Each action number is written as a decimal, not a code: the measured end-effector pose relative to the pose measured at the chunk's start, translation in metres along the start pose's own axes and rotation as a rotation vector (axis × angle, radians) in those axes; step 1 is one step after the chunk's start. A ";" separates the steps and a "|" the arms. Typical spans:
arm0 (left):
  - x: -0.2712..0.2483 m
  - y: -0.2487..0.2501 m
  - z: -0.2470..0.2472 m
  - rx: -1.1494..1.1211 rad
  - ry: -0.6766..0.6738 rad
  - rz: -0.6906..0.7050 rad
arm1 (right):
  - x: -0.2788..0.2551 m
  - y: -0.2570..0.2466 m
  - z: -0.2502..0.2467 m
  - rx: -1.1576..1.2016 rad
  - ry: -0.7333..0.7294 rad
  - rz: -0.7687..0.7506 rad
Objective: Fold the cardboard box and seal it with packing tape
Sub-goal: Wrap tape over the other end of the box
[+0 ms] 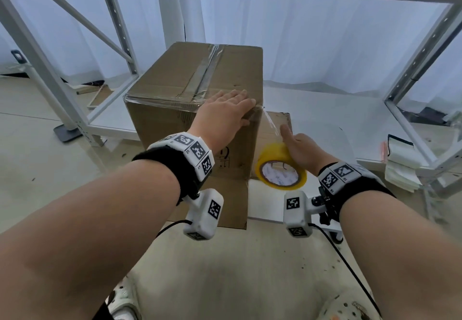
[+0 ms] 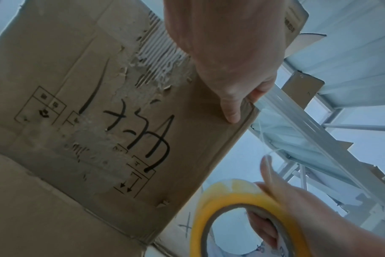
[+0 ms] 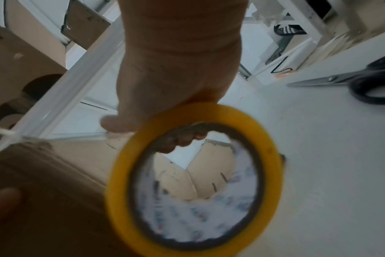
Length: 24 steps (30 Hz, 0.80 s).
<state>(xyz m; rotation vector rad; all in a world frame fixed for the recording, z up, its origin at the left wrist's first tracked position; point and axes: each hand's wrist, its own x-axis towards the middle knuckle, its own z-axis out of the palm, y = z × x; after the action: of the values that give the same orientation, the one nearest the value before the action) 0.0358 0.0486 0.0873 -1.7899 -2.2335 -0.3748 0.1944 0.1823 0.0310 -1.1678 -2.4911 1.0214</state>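
A brown cardboard box stands upright on a low white shelf, with clear tape running along its top seam and front top edge. My left hand lies flat over the box's front right top corner, and its thumb presses on the front face. To the right of the box, my right hand grips a yellow tape roll with fingers through the core and thumb raised. A thin strand of clear tape stretches from the box corner down to the roll.
A flat cardboard sheet lies under and right of the box. White metal rack posts frame the shelf. Black-handled scissors lie on the shelf to the right. A stack of papers sits at the far right.
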 end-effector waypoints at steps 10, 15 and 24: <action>-0.002 0.001 -0.001 -0.004 0.016 0.001 | -0.007 0.013 -0.008 0.359 0.003 -0.027; -0.002 0.001 -0.002 0.006 -0.001 0.002 | -0.002 0.020 -0.004 0.431 -0.080 -0.039; -0.002 0.001 -0.003 0.009 0.017 0.012 | -0.008 0.017 -0.019 0.571 -0.144 -0.012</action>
<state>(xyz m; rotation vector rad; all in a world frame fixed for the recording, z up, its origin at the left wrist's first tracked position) 0.0372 0.0463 0.0892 -1.7878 -2.2087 -0.3753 0.2183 0.1935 0.0339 -0.9193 -2.0664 1.7110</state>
